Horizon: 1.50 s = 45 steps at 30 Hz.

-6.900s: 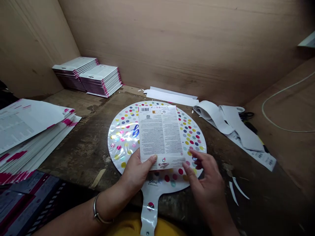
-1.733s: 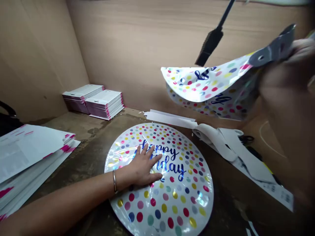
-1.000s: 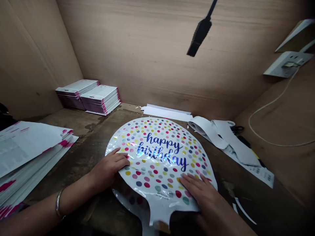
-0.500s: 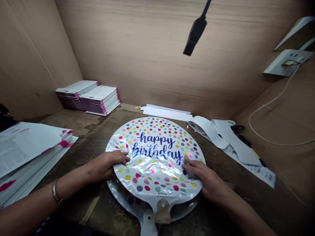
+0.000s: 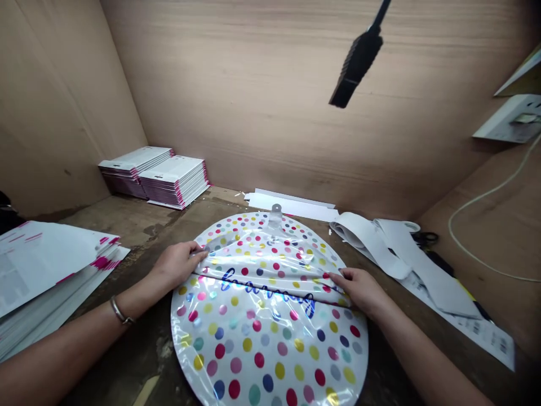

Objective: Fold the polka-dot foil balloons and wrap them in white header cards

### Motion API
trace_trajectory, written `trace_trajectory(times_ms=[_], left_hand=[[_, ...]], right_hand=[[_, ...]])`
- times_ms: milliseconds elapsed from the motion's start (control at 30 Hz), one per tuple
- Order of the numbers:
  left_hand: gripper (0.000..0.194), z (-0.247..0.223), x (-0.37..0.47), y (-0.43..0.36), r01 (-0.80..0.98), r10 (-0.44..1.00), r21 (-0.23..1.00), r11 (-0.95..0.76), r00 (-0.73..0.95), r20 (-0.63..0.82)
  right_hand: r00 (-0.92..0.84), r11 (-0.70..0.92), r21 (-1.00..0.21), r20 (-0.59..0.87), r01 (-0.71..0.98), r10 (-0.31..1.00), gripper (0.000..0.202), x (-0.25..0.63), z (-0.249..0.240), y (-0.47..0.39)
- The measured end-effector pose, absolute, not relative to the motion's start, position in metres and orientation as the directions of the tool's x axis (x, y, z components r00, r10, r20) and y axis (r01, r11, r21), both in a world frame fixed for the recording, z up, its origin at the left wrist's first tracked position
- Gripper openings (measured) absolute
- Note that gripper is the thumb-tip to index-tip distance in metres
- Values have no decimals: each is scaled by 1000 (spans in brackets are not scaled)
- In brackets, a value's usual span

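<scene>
2 grips: left hand (image 5: 180,262) and right hand (image 5: 361,288) pinching opposite ends of the folded dotted balloon (image 5: 270,265) on the bench (image 5: 127,220); crease (image 5: 270,289) runs crosswise between them, tab (image 5: 276,210) pointing away, neither hand nearer.

White foil balloon (image 5: 270,332) with multicoloured dots (image 5: 259,359), blue lettering (image 5: 311,305)

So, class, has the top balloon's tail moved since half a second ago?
Yes, forward: the tail now lies close to the white paper strips, far from them before.
</scene>
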<state>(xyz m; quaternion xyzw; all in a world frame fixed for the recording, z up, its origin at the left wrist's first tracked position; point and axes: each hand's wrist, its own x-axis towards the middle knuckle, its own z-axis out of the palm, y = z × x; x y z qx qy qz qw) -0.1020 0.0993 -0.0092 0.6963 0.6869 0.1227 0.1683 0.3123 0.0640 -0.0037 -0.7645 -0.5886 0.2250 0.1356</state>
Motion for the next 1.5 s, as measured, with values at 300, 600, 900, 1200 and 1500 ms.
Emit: trace_trajectory(times_ms=[300,600,900,1200,1500], left_hand=[[35,-15,-106,99,937,999,350,-15,29,-34],[34,-19,-114,96,947,998,319,-40,50,-23],[35,-19,-112,97,971,1000,238,-19,20,-2],[47,-4,-56,72,970,962,104,-221,200,185],[64,-28,8,20,620,655,315,-719,755,9]], right_hand=[[249,-255,-231,-52,939,967,33,300,0,54],[165,-174,-145,-68,974,984,32,301,1,41],[246,-248,-25,-69,968,967,36,305,-6,46],[230,-228,30,-78,973,970,39,301,-8,46],[-108,105,54,52,993,993,44,232,-1,5]])
